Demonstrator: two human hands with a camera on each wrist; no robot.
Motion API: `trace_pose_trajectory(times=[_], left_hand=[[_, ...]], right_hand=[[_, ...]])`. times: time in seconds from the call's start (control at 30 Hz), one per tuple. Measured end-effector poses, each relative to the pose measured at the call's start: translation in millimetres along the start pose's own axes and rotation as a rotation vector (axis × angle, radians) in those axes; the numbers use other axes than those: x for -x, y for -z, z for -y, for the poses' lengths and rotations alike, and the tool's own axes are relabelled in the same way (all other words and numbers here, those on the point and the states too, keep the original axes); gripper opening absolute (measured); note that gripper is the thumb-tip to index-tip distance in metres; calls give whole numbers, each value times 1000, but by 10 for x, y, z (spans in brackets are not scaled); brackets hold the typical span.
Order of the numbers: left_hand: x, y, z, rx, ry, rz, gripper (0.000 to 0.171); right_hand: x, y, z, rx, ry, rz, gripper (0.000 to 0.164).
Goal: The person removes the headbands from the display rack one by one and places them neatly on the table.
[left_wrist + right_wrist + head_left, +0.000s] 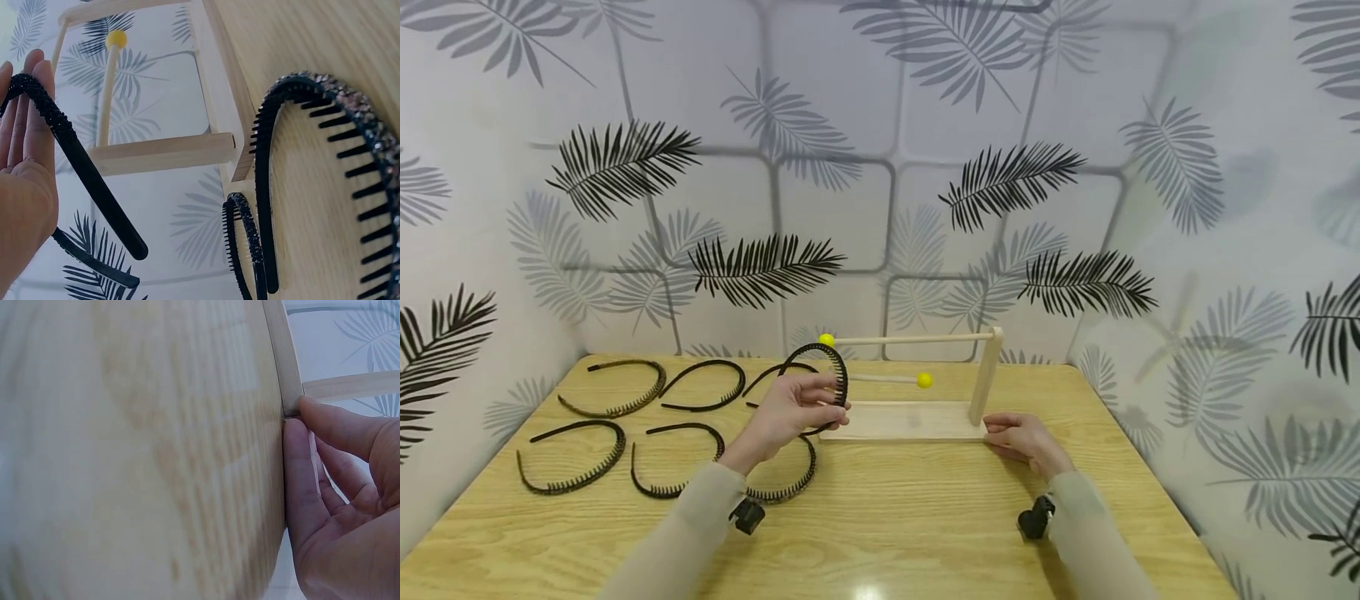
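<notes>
A black toothed headband is held up in my left hand, close to the left end of a light wooden rack. In the left wrist view the held headband shows a beaded, sparkly band, and its smooth tips point away from the fingers. My right hand pinches the right end of the rack's base, thumb against the wood and a finger low by the tabletop. The rack has one upright and two horizontal rods; a yellow ball caps the lower rod, another yellow ball the upper.
Several more black headbands lie in two rows across the left of the wooden table; one headband lies just below my left hand, another headband farther left. A leaf-patterned wall covering stands behind the rack and along both sides.
</notes>
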State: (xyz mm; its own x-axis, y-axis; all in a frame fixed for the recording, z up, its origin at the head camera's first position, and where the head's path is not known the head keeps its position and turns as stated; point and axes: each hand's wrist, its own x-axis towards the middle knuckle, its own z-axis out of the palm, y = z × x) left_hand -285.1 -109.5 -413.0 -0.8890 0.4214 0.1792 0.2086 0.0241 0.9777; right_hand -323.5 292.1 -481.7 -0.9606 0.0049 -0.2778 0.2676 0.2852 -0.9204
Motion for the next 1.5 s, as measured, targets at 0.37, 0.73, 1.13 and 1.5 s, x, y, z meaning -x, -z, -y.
trace_pose_trajectory(times=[0.37, 0.73, 1.13, 1.5], left_hand=[[31, -147, 95, -43, 48, 75, 53], [83, -396, 178, -281, 58, 166, 37], [73, -606, 281, -332, 136, 324, 29], [39, -745, 224, -412, 108, 430, 22]], right_hand=[[5, -5, 15, 4, -2, 13, 47], [9, -12, 11, 3, -3, 11, 47], [18, -17, 6, -5, 0, 30, 49], [0, -15, -2, -5, -4, 21, 47]])
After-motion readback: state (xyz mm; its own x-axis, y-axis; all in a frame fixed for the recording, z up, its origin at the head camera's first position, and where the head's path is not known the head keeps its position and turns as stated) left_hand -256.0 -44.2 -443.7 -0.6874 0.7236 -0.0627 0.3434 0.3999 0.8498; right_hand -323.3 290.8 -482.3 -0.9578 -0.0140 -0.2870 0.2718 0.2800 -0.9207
